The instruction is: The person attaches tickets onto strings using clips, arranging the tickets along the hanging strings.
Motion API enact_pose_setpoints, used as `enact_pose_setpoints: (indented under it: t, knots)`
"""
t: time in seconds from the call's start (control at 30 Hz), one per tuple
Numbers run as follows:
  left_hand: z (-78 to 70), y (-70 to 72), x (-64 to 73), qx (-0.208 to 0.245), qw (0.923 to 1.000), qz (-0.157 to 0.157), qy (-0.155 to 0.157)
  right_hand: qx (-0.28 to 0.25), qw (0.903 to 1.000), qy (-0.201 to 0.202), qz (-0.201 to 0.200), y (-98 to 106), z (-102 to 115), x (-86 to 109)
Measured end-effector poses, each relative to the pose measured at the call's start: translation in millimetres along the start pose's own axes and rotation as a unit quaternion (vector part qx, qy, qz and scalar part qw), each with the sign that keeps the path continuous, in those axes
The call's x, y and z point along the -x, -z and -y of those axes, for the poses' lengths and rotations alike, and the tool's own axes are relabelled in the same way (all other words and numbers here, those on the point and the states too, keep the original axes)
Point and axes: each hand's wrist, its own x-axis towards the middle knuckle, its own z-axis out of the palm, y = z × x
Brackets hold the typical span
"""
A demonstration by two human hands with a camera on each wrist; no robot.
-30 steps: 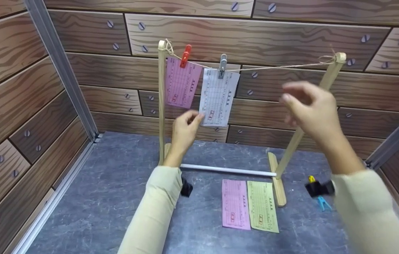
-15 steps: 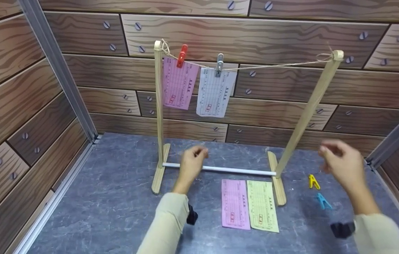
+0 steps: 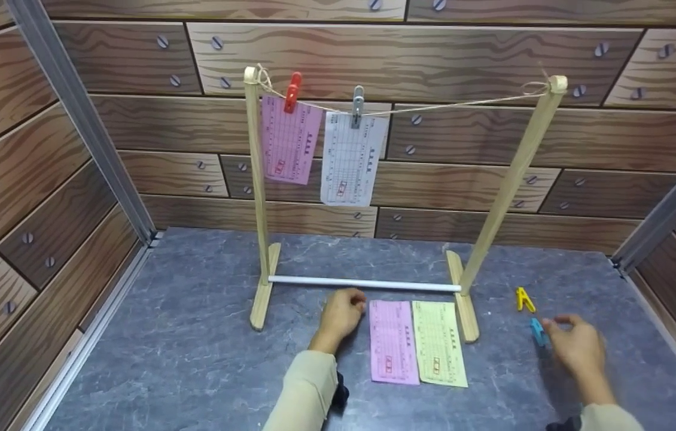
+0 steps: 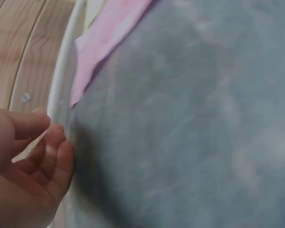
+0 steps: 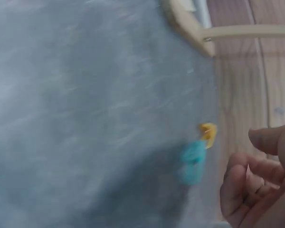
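My left hand (image 3: 343, 314) is low over the table at the left edge of a pink printed slip (image 3: 393, 341), fingers loosely bent with nothing between them. A yellow-green slip (image 3: 439, 344) lies beside the pink one. At the right, my right hand (image 3: 577, 347) hovers by a blue clothespin (image 3: 536, 331); the right wrist view has a gap between thumb and fingers, the clothespin (image 5: 194, 162) beyond them. Behind it lies a yellow clothespin (image 3: 524, 299). On the string (image 3: 463, 105), a red clothespin (image 3: 293, 93) holds a pink slip (image 3: 290, 143) and a grey clothespin (image 3: 357, 108) a white slip (image 3: 353, 161).
The string is tied between two wooden posts, the left post (image 3: 256, 179) and the right post (image 3: 511, 179), both on wooden feet. A white rod (image 3: 362, 284) joins them low down. Wood-patterned walls (image 3: 434, 66) enclose the dark marbled tabletop (image 3: 194, 359).
Both hands have come down from the string's height. The left has moved to the pink slip on the table, the right to the blue clothespin. The hung white slip has swung slightly.
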Motion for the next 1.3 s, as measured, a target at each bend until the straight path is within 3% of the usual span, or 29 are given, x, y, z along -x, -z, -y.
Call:
enact_pose_setpoints:
  t: [0.2,0.33,0.43,0.7,0.87,1.13,1.3]
  knots:
    - [-5.5,-7.8,5.5,-0.092,0.9952,0.03,-0.009,-0.036,0.9958,-0.066,0.053,-10.2,-28.1,4.6]
    - [-8.7,-13.5,7.8,-0.152,0.987,0.052,-0.007,-0.038,0.994,-0.09,0.048,-16.0,-32.0,5.1]
    - [-8.4,-17.1,9.9,-0.167,0.9848,0.047,-0.012,-0.023,0.9944,-0.097,0.035,-19.1,-32.0,5.4]
    - [-6.6,-17.2,12.4,-0.131,0.9907,0.037,-0.01,0.038,0.9966,-0.072,0.013,-21.4,-34.6,4.2]
    - [-5.6,-15.7,13.5,-0.104,0.9941,0.029,-0.003,0.035,0.9968,-0.068,0.022,-21.7,-34.9,3.2]
    - [-4.1,-15.2,14.1,-0.042,0.9984,-0.029,0.025,-0.059,0.9944,-0.084,0.024,-19.6,-37.9,6.7]
    - [-3.1,-16.9,12.5,-0.01,0.9968,-0.068,0.041,-0.153,0.9814,-0.116,0.008,-17.3,-38.8,8.5]
